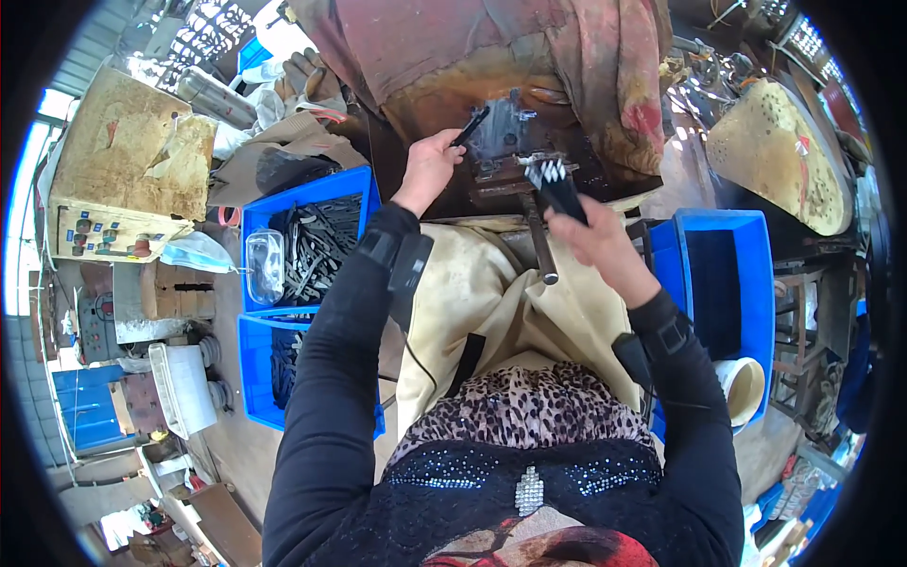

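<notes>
My left hand (pixel 431 168) pinches a slim black metal strip (pixel 471 127), its tip pointing up and right beside the machine's greasy work area (pixel 505 128). In my right hand (pixel 605 244) is a bundle of flat black strips (pixel 559 197) with bright pale ends fanned apart, just right of a small metal fixture (pixel 510 178). From that fixture a metal bar handle (pixel 539 236) slopes down toward my lap, left of my right fingers. Similar dark strips (pixel 321 241) fill a blue bin to my left. The fingers of my right hand are partly hidden behind the bundle.
A stained reddish cloth (pixel 472 47) drapes over the machine ahead. A clear plastic container (pixel 265 266) sits on the left bin's edge. At right stand a blue bin (pixel 763 283) and a cream tube-shaped container (pixel 744 389). A control box (pixel 123 231) with knobs is far left.
</notes>
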